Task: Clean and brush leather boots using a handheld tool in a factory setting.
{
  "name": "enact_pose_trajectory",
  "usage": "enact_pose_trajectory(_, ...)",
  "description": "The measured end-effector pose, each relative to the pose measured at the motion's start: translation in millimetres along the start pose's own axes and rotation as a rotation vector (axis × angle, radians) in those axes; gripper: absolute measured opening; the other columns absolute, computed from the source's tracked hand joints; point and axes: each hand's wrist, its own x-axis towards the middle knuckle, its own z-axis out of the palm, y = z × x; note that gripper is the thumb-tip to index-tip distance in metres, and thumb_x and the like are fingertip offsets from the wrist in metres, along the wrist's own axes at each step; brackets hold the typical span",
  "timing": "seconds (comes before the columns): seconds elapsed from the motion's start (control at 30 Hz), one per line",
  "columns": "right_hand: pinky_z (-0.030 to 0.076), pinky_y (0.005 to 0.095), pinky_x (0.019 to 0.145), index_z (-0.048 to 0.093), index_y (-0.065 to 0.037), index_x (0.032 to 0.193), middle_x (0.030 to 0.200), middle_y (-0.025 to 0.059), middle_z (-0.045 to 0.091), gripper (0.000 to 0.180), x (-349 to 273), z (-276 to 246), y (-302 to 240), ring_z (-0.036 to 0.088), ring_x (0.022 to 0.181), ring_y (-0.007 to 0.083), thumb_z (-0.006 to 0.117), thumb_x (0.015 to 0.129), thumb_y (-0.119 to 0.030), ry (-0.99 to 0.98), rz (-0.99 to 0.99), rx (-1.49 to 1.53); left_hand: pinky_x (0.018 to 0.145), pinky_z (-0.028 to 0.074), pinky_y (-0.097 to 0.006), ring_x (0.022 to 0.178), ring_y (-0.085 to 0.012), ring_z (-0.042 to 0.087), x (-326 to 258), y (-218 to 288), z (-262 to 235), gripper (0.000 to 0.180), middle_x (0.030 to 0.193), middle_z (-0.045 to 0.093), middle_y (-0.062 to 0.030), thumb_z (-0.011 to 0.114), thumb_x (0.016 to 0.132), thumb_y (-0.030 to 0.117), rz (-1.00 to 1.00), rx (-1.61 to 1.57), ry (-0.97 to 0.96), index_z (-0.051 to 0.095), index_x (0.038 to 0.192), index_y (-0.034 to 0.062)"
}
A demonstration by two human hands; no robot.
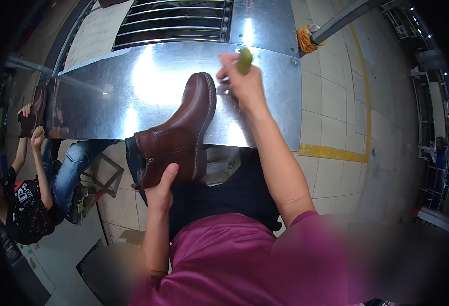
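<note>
A dark brown leather ankle boot (181,125) with a side zip and pale welt stitching lies on its side, its toe over the metal tabletop. My left hand (162,189) grips its shaft, thumb on top and fingers hidden underneath. To the right of the toe, my right hand (242,76) is closed around a tool with a rounded olive-green handle (244,61). Motion smears those fingers, and the tool's working end cannot be made out. A small gap shows between this hand and the boot's sole edge.
The shiny metal tabletop (107,104) meets a roller conveyor (171,23) at the far side. At left a co-worker (30,199) holds another brown boot (40,102) and a similar green-ended tool. A metal post (344,20) with yellow wrapping stands beyond the right corner.
</note>
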Motion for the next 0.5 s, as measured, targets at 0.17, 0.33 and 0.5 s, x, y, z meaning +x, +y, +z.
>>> enact_pose_trajectory(0.17, 0.040, 0.0297, 0.051, 0.068, -0.003, 0.094, 0.058, -0.0017, 0.040, 0.031, 20, 20, -26, 0.044, 0.052, 0.0120, 0.067, 0.100, -0.034, -0.137, -0.156, 0.539, 0.104, 0.046, -0.034, 0.118, -0.0191, 0.059, -5, -4, 2, 0.052, 0.130, 0.063, -0.0093, 0.078, 0.090, 0.009, 0.083, 0.032, 0.008, 0.057, 0.137, -0.0007)
enact_pose_trajectory(0.33, 0.036, 0.0303, 0.050, 0.062, -0.003, 0.083, 0.056, -0.0009, 0.038, 0.037, 33, 45, -23, 0.039, 0.049, 0.0133, 0.062, 0.102, -0.034, -0.289, -0.202, 0.636, 0.104, 0.047, -0.034, 0.118, -0.0198, 0.061, -14, -3, 6, 0.050, 0.128, 0.065, -0.0096, 0.079, 0.091, 0.012, 0.058, 0.156, -0.022, 0.059, 0.136, 0.0009)
enact_pose_trajectory(0.5, 0.038, 0.0309, 0.051, 0.060, -0.004, 0.079, 0.055, 0.0000, 0.039, 0.036, 37, 48, -15, 0.041, 0.049, 0.0138, 0.062, 0.101, -0.033, -0.277, -0.210, 0.608, 0.101, 0.049, -0.033, 0.113, -0.0185, 0.063, -11, 6, 14, 0.045, 0.125, 0.067, -0.0087, 0.079, 0.090, 0.011, 0.039, 0.093, 0.008, 0.062, 0.131, 0.0009)
